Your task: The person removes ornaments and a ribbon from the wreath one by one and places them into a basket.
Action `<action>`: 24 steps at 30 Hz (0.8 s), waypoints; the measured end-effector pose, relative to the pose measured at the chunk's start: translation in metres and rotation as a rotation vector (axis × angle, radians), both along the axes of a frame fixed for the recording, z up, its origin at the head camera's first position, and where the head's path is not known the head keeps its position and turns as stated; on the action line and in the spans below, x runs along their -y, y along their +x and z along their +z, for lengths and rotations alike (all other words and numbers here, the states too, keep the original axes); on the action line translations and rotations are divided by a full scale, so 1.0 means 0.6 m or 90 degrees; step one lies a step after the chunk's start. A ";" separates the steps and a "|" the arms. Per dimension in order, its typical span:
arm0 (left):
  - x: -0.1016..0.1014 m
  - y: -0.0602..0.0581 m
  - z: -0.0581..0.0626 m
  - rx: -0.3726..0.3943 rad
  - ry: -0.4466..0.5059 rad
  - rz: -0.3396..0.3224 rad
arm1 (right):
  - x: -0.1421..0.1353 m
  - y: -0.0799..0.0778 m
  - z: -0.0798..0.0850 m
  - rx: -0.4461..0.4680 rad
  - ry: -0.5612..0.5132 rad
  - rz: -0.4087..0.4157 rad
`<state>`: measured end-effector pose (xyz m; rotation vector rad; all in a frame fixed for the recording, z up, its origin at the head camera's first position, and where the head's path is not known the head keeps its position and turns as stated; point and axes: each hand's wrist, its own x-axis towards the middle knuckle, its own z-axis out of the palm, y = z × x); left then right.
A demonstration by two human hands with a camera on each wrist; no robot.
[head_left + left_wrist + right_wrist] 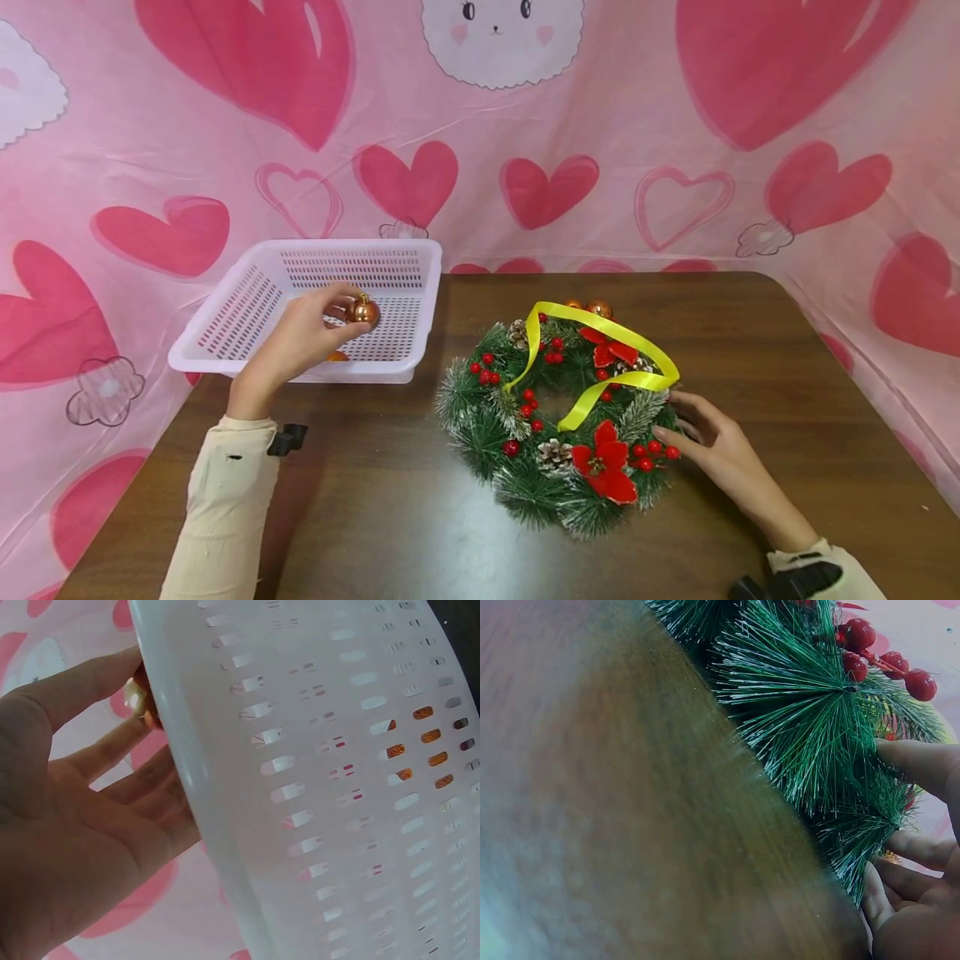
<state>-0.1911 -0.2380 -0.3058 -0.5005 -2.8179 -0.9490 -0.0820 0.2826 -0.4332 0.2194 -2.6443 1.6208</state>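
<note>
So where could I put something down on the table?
The table is bare between the left sleeve and the wreath, in front of the basket, and also past the right hand, toward the far right corner. It's crowded behind the wreath, where shiny balls sit, and at its side, where the right hand touches it.

To the left of the Christmas wreath, a narrow strip of tabletop gives passage before the perforated white basket, whose wall and rim stand in the way. Wider room lies in front of the wreath and beyond its right side, where the right hand blocks the edge. Copper baubles obstruct close behind the wreath; yellow ribbon loops above it, partly barring its central hole from overhead.
</note>
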 end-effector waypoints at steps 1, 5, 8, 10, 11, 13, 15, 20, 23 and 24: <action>0.000 0.000 0.000 0.009 -0.006 -0.004 | 0.000 0.000 0.000 -0.001 -0.002 0.000; 0.002 -0.002 -0.003 0.035 -0.022 -0.008 | 0.000 -0.001 0.000 -0.003 -0.008 0.003; 0.004 -0.003 -0.006 0.047 -0.026 -0.007 | 0.001 -0.001 0.001 0.001 -0.007 0.003; 0.005 -0.004 -0.008 0.052 -0.028 -0.006 | 0.001 0.000 0.002 0.006 -0.005 0.002; 0.005 -0.004 -0.008 0.056 -0.027 -0.006 | 0.001 0.000 0.003 0.008 -0.004 0.001; 0.007 -0.006 -0.010 0.063 -0.027 -0.007 | 0.001 0.000 0.004 0.011 -0.001 0.000; 0.009 -0.007 -0.012 0.074 -0.025 -0.010 | 0.001 0.000 0.004 0.012 0.000 -0.001; 0.011 -0.008 -0.016 0.116 -0.012 -0.041 | 0.001 0.000 0.004 0.007 0.007 -0.003; 0.011 -0.009 -0.018 0.129 -0.025 -0.056 | 0.000 0.000 0.003 0.005 0.006 -0.003; 0.011 -0.009 -0.019 0.131 -0.033 -0.059 | 0.000 0.000 0.003 0.005 0.004 -0.003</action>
